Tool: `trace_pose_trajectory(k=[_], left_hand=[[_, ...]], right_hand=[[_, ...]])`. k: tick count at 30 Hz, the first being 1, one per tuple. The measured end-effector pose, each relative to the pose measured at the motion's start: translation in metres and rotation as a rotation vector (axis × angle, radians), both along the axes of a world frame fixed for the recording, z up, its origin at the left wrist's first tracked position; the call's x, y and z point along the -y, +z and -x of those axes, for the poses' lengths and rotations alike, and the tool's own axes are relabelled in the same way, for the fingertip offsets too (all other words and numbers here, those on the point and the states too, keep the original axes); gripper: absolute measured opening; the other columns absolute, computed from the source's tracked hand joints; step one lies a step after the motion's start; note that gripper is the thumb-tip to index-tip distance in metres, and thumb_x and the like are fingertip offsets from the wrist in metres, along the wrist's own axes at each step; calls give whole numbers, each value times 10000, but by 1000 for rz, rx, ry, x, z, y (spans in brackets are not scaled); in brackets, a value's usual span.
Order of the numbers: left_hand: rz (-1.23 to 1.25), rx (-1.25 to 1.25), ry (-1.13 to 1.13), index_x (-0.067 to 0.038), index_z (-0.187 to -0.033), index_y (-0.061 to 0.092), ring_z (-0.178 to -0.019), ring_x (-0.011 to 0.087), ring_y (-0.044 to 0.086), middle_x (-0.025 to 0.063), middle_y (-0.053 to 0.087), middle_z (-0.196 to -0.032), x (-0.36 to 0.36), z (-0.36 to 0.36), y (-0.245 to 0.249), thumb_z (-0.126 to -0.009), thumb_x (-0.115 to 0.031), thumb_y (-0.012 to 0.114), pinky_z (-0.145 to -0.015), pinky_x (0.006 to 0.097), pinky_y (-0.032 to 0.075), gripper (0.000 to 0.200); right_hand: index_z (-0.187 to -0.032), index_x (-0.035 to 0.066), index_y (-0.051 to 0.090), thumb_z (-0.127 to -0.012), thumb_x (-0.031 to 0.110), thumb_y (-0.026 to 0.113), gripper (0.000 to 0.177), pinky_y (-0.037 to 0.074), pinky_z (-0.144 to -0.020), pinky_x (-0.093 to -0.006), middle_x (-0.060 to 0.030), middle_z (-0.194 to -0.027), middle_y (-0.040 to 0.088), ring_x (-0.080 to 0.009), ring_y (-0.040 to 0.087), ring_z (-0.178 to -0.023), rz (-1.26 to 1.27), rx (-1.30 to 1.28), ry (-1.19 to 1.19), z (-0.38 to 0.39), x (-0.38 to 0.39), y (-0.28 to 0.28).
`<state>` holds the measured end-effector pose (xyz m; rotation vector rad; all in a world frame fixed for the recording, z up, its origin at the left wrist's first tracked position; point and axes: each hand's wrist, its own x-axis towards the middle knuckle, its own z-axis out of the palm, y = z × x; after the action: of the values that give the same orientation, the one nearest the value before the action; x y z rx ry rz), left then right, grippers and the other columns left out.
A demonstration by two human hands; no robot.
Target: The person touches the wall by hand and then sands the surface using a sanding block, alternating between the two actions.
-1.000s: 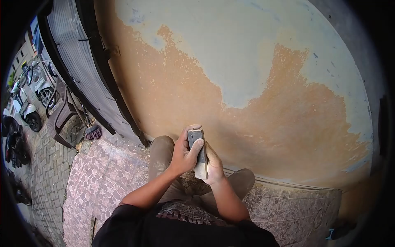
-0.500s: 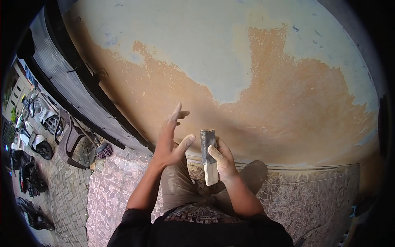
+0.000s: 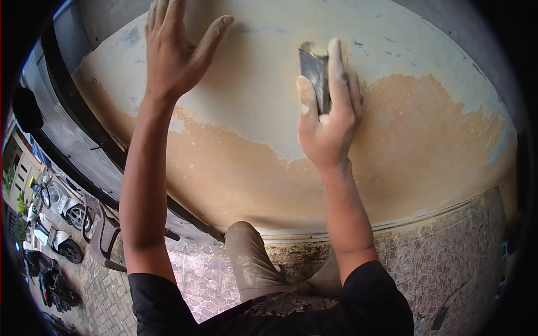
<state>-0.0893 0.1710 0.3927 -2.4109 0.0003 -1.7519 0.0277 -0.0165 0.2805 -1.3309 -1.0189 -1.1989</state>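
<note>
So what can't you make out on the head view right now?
All in the head view:
- Left hand: some fingertips, cut off by the top edge; whether its palm touches the wall, hidden by the hand itself.
- Block: lower end, hidden in the right hand; wall-side face, hidden by the block itself.
- Scooter: plate lettering, too small.
- Shirt: print, too small and dim.
</note>
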Motion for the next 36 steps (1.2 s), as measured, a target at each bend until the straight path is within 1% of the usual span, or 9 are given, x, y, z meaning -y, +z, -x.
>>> trace_pose_trajectory(k=[3,6,12,19,21,24,27,32,36], left_hand=[[-378,296,70,-73,-1404,565,-1326,344,538,163,630,-1350,-20,-37,0,-931,-375,709,-1168,489,322,580],[-311,349,10,-78,-1276,649,-1200,339,585,122,671,-1231,-22,-40,1,-912,-349,718,-1123,460,349,458],[-241,436,37,-108,-1118,685,-1067,299,591,65,669,-1063,-19,-51,4,-854,-391,729,-1061,441,374,389],[-182,368,9,-115,-1159,692,-1062,278,606,59,683,-1070,-4,-39,6,-908,-449,698,-1031,420,395,418],[26,189,20,-21,-1290,592,-1228,329,540,169,625,-1264,12,-27,3,-929,-259,694,-1084,488,386,444],[-210,319,-57,-117,-1169,695,-1082,276,606,61,683,-1074,-14,-37,5,-905,-463,699,-1050,426,387,435],[-190,401,-38,-109,-1108,692,-1056,296,588,59,670,-1044,-18,-46,4,-855,-394,723,-1052,420,376,381],[-151,390,-46,-111,-1113,695,-1036,286,598,53,671,-1028,-12,-45,4,-866,-400,726,-1032,415,387,382],[-137,259,-9,-105,-1212,692,-1123,288,604,91,702,-1142,-12,-32,5,-906,-452,719,-1060,432,395,463]], right_hand=[[-1452,-6,532,-897,125,701,595,373,-801,-369,-51,-898,575,-219,526,-800,88,110,-192,-2,-28,30],[-1430,7,561,-898,152,705,570,320,-845,-361,-17,-849,540,-191,520,-810,102,60,-207,-1,-28,-13],[-1368,-32,601,-892,140,705,517,307,-873,-370,-13,-851,571,-171,525,-824,90,-23,-301,0,-14,-123],[-1461,96,556,-881,113,694,596,304,-850,-363,-8,-875,554,-170,506,-799,91,118,-231,9,-41,27],[-1460,72,550,-873,100,699,607,303,-857,-370,-3,-892,563,-167,517,-824,106,100,-225,2,-34,-6],[-1411,7,580,-873,95,698,557,300,-856,-375,-9,-905,595,-157,519,-820,159,54,-296,-5,-12,-101],[-1374,-28,598,-884,106,686,516,293,-857,-375,-17,-921,617,-148,519,-807,133,14,-310,-7,-6,-140],[-1442,130,581,-875,101,671,575,295,-866,-391,-7,-903,553,-166,534,-806,50,75,-239,5,-32,19],[-1460,110,562,-873,126,686,600,297,-860,-380,-20,-937,532,-194,523,-815,11,100,-144,-7,-37,6]])
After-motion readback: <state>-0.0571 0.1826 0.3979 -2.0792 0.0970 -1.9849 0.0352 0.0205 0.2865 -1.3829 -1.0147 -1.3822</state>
